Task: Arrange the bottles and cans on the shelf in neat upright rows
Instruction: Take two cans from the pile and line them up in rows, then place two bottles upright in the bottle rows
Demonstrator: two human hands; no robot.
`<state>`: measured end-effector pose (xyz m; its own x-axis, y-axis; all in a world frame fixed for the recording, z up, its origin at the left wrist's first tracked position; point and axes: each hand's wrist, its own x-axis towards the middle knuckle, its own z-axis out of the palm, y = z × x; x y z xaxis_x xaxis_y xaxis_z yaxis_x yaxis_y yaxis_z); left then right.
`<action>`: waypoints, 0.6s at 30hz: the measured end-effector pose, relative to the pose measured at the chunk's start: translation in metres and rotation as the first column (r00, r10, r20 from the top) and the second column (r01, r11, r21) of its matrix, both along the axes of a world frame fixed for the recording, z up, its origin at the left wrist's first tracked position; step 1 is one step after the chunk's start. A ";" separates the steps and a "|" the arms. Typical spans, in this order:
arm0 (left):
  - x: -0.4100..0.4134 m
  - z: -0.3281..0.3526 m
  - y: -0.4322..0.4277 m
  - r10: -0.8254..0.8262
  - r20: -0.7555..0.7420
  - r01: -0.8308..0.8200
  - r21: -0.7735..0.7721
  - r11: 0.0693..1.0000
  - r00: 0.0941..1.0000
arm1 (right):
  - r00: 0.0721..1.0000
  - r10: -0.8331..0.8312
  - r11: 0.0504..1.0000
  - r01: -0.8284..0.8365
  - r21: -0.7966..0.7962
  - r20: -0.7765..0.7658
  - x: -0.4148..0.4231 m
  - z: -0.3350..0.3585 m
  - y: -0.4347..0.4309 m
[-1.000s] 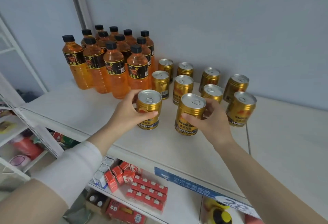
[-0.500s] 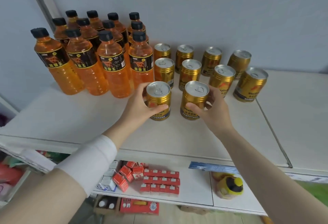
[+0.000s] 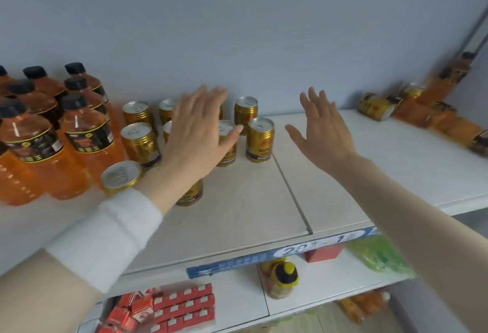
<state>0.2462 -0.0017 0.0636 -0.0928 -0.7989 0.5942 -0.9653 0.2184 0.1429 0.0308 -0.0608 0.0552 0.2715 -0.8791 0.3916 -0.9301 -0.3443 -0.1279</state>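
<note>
Both our hands are empty at this moment. Our left hand (image 3: 196,134) floats with the fingers spread flat above the cans (image 3: 260,140), and our right hand (image 3: 320,132) is also wide open, over the bare part of the shelf (image 3: 264,200) to the right of them. Neither hand pinches or touches anything, as far as we can see.

On the left side, the orange bottles (image 3: 84,132) stand upright and close together in rows against the wall. Next to them the gold cans stand upright too, in rows going from the wall toward the front edge. Some of them are hidden behind our left hand, so we cannot count them exactly. We judge this part of the task as nearly done, although the front cans near our wrist look a little out of line.

Far to the right, well apart from the tidy group, more cans and bottles (image 3: 412,113) lie on their sides in a loose heap in the corner. The picture is blurred there, so we cannot say how many, but it is at least 3 or 4. These still need to be stood up and brought into the rows, so in our judgement a good part of the work is left.
</note>
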 end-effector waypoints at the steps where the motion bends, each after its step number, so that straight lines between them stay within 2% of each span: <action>1: -0.027 0.005 -0.019 -0.017 0.026 0.016 0.054 0.998 1.000 | 0.998 -0.034 0.999 0.034 -0.007 -0.058 -0.024 0.003 -0.010; 6: -0.170 0.008 -0.099 -0.051 0.190 0.022 0.150 0.988 0.981 | 0.947 -0.183 0.983 0.183 -0.023 -0.266 -0.157 0.012 -0.051; 9: -0.251 0.000 -0.129 -0.055 0.213 0.011 0.202 0.979 0.976 | 0.921 -0.209 0.975 0.221 0.000 -0.330 -0.235 0.011 -0.068; 13: -0.347 -0.012 -0.156 -0.113 0.241 0.046 0.268 0.962 0.964 | 0.904 -0.244 0.958 0.280 0.055 -0.351 -0.327 0.007 -0.087; 18: -0.440 -0.028 -0.204 -0.225 0.297 0.149 0.259 0.954 0.928 | 0.894 -0.292 0.920 0.360 0.157 -0.340 -0.424 -0.004 -0.117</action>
<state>-0.1938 -0.2056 0.0354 -0.4082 -0.8579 0.3120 -0.9121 0.3980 -0.0987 -0.3927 -0.1775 0.0508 0.0306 -0.9906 0.1331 -0.9895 -0.0113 0.1440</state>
